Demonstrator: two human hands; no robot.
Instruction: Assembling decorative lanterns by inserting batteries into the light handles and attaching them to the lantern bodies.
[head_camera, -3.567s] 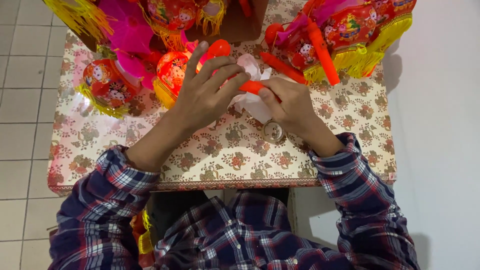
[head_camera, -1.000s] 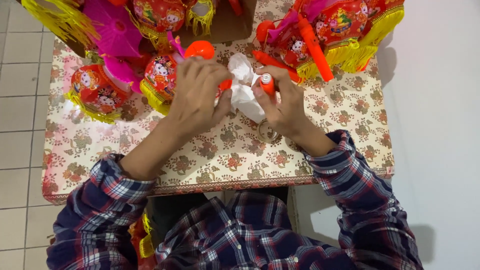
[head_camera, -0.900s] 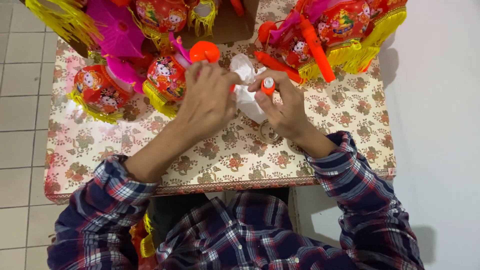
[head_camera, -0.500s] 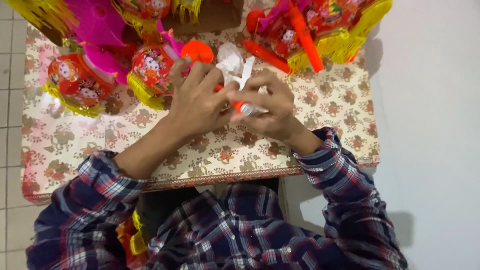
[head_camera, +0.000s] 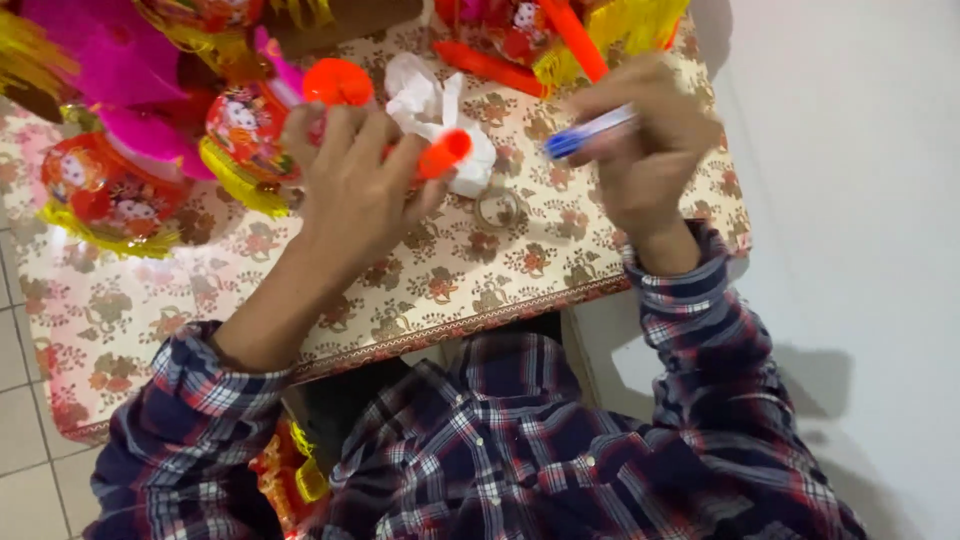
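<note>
Centre frame: my left hand (head_camera: 352, 190) grips the light, rigid orange stick (head_camera: 440, 157) mid-shaft; my right hand (head_camera: 650, 150) pinches a blue pen (head_camera: 590, 132).

1. Even, fairly bright indoor light with no hard glare.
2. Soft shadow of the person falls on the white wall (head_camera: 860, 200) at right and lower right.
3. Motion blur smears the right hand (head_camera: 650, 150) and its blue-capped pen (head_camera: 590, 133).
4. The lanterns (head_camera: 110, 190) at the upper left edge look soft.
</note>
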